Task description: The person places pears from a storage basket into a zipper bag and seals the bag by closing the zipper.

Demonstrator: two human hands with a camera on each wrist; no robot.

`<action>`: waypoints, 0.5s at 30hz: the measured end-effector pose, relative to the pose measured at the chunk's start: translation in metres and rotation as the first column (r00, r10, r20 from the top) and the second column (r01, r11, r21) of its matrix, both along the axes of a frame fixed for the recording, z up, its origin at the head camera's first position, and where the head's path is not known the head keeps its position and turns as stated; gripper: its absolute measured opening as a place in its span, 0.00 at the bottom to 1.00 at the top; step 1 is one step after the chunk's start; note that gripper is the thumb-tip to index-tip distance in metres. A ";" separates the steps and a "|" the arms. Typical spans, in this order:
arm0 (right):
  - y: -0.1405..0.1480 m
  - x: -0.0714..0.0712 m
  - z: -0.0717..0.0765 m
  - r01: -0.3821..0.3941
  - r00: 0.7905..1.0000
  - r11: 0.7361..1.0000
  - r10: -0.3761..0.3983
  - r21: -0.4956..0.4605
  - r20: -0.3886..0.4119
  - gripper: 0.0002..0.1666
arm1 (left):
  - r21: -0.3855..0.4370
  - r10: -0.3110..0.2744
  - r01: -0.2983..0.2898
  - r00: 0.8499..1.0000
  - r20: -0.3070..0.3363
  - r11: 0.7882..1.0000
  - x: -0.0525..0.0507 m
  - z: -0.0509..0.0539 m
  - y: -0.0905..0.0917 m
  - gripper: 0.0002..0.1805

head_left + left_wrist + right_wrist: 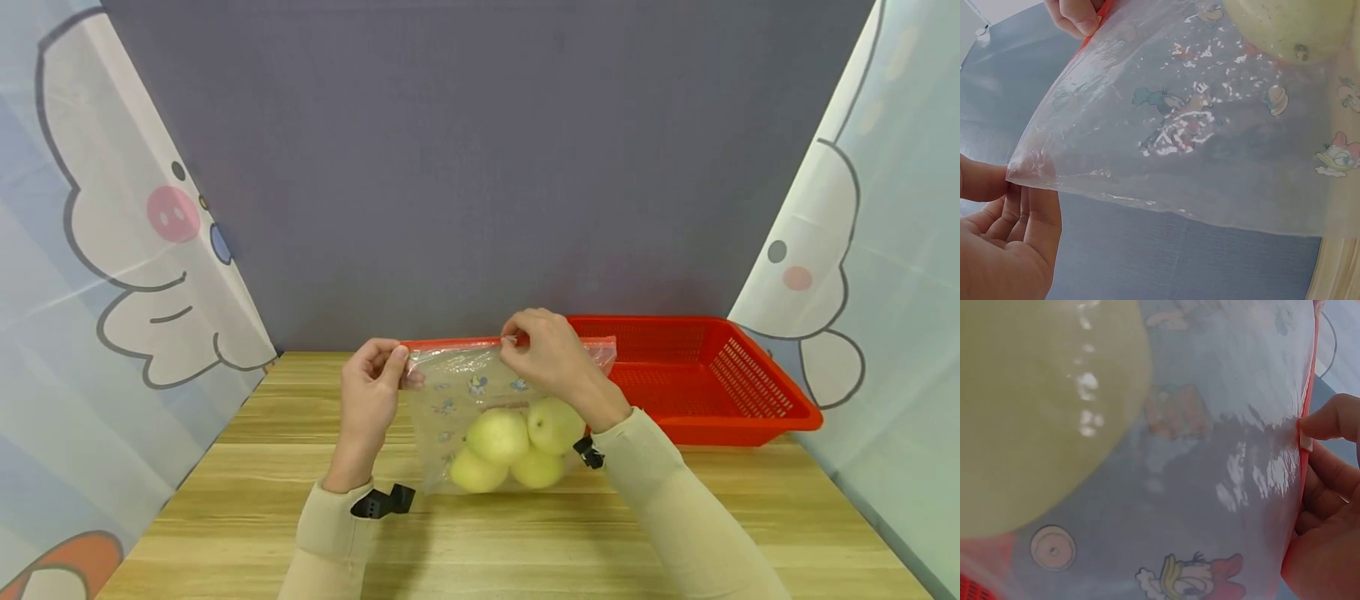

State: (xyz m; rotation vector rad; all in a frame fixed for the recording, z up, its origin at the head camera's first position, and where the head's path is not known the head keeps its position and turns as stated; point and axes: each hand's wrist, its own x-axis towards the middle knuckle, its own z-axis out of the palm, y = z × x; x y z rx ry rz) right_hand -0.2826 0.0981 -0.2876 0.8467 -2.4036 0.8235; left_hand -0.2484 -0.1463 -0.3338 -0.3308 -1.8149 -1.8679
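A clear zip bag (450, 417) with small cartoon prints and a red top edge stands upright on the table. Inside it lie several yellow-green pears (498, 437), piled toward its right side. My left hand (371, 392) pinches the bag's top left corner between thumb and fingers. Partway along the red edge, my right hand (551, 354) pinches a small pale slider (1306, 442), which the right wrist view shows between thumb and finger. In the left wrist view the left thumb and fingers (1041, 212) hold the corner of the film.
A red plastic basket (750, 429) with slotted walls stands behind the bag on the right. Wooden table (247, 517) runs beneath everything. A grey panel (480, 167) closes off the back, with cartoon-printed curtains (900, 350) at both sides.
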 end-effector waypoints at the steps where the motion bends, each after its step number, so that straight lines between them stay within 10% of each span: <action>1: 0.000 0.000 0.000 -0.001 1.000 1.000 0.001 -0.002 0.000 0.06 | -0.001 0.001 -0.001 1.000 -0.001 1.000 0.000 0.000 0.000 0.08; 15: 0.004 -0.003 -0.002 0.019 1.000 1.000 -0.019 -0.024 -0.014 0.06 | -0.004 0.011 -0.011 1.000 0.007 1.000 0.000 0.001 0.000 0.06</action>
